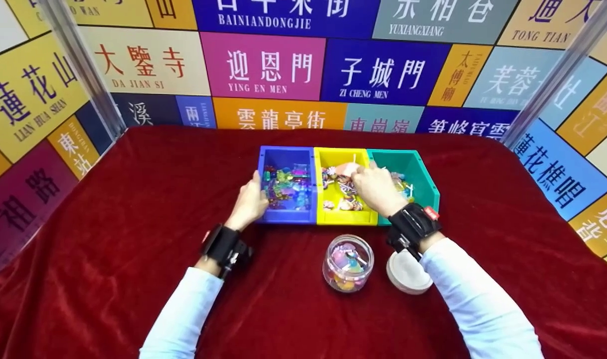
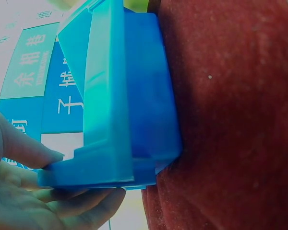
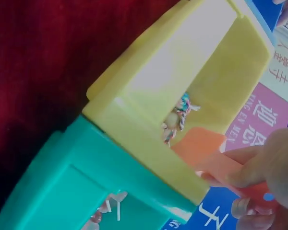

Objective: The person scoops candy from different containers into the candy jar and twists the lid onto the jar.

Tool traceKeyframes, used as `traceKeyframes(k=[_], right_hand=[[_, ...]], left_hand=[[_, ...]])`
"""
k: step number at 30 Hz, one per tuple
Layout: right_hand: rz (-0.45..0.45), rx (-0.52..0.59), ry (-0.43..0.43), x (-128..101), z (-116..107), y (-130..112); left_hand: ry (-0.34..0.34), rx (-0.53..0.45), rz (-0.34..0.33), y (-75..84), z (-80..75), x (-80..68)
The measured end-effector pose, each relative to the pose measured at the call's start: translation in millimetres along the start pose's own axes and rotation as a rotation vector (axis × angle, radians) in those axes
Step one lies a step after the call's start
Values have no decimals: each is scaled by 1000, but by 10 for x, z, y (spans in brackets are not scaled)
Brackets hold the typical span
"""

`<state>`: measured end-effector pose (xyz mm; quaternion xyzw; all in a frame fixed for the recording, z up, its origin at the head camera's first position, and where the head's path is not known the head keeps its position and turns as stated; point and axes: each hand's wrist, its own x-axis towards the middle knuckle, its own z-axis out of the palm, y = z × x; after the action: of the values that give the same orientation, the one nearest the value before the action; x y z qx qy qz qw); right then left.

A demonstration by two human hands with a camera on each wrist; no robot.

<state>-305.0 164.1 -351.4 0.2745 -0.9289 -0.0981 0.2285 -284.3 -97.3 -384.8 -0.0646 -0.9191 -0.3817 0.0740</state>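
Note:
Three plastic bins stand side by side on the red cloth: a blue bin (image 1: 286,217) of shiny coloured sweets, a yellow bin (image 1: 345,218) of wrapped candies and a green bin (image 1: 400,160) with a few lollipops. My left hand (image 1: 260,193) grips the blue bin's (image 2: 134,105) front left corner, thumb (image 2: 24,143) over the rim and fingers (image 2: 86,206) along the outside. My right hand (image 1: 361,175) hovers over the yellow bin (image 3: 221,72) and pinches an orange packet (image 3: 209,151), seen as a pinkish piece (image 1: 345,170) in the head view. The green bin (image 3: 86,191) adjoins it.
In front of the bins stands an open clear jar (image 1: 348,263) holding some colourful sweets, with its white lid (image 1: 408,273) lying to its right under my right forearm. Walls of coloured sign panels (image 1: 263,67) enclose the table on three sides.

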Motion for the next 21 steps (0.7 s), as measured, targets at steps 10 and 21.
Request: traceKeyframes(k=[10, 21], right_hand=[[-19, 152, -162, 25, -144, 2], [89, 248, -189, -16, -105, 23]], left_hand=[[-11, -4, 0, -8, -9, -5], [0, 21, 26, 1, -3, -16]])
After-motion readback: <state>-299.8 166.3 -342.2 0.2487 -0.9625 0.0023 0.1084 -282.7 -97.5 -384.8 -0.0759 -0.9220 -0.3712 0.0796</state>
